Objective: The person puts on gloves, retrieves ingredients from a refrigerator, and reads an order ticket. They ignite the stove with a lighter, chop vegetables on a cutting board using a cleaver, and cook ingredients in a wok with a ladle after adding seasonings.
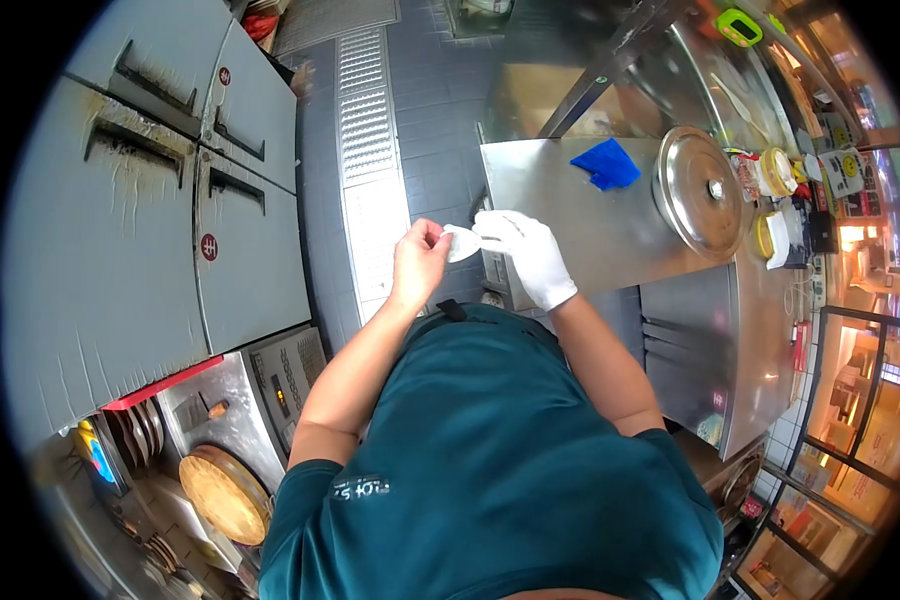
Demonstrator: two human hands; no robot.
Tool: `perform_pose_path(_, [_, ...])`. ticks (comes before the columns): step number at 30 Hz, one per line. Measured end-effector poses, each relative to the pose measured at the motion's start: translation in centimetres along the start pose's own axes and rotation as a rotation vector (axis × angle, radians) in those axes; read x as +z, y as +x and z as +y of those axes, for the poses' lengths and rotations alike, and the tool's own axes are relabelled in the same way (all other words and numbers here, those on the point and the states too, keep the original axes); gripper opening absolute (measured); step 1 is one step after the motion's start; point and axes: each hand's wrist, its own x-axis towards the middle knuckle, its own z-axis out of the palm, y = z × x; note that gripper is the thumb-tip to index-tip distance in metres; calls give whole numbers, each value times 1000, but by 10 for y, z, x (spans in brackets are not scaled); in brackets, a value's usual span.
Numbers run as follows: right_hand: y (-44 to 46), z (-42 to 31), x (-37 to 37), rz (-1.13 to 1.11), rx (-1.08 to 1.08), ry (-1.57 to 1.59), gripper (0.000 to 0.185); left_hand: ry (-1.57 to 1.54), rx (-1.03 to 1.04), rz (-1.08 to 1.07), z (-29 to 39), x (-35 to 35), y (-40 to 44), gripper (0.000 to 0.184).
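Bare-skinned, my left hand [420,262] pinches a small white piece [460,243], which looks like a folded glove or cloth, between thumb and fingers. A white glove covers my right hand [532,258]; its fingertips are together at the right edge of that white piece. Both hands are in front of my waist, over the floor and the near corner of the steel table [550,205]. On that table lie a crumpled blue cloth [607,165] and, farther right, a large round pot with a steel lid [698,192].
Grey fridge doors [250,240] with handles stand at the left. A floor drain grate [367,120] runs ahead. A steel post [600,80] rises beyond the table. Tubs [776,172] and a green timer [739,28] are at the right; a round wooden board [225,493] is at lower left.
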Motion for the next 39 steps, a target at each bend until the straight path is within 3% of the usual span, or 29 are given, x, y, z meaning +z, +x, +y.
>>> perform_pose_path(1, [-1, 4, 0, -30, 138, 347, 36, 3, -15, 2, 0, 2, 0, 15])
perform_pose_path(2, [0, 6, -2, -111, 204, 457, 41, 7, -28, 0, 0, 5, 1, 15])
perform_pose_path(5, [5, 20, 1, -101, 375, 534, 44, -46, -38, -10, -7, 16, 2, 14])
perform_pose_path(9, [10, 46, 5, -101, 370, 419, 44, -133, -30, -49, 3, 19, -6, 12])
perform_pose_path(12, [10, 43, 9, 0, 501, 471, 44, -92, 149, -87, 7, 21, -14, 10])
perform_pose_path(17, [12, 55, -17, -96, 167, 640, 56, 201, 386, -145, 13, 19, -25, 6])
perform_pose_path(20, [2, 24, -22, -98, 196, 1012, 51, 209, 444, -175, 21, 21, -28, 5])
perform_pose_path(23, [-5, 10, -13, -10, -191, 118, 42, 68, 522, -173, 42, 21, -30, 4])
perform_pose_path(24, [1, 9, -12, -27, 19, 833, 34, 17, 530, -204, 50, 22, -30, 5])
perform_pose_path(28, [3, 14, 6, 336, -118, 354, 26, -109, 562, -311, 76, 24, -37, 8])
perform_pose_path(32, [-1, 9, -7, 230, -211, 339, 25, -172, 629, -335, 87, 19, -42, 10])
perform_pose_path(36, [-12, 1, -11, 22, -208, 272, 44, -123, 575, -338, 96, 19, -42, 9])
perform_pose_path(39, [-20, -52, 15, -162, -110, 619, 48, -79, 602, -377, 97, 16, -42, 8])
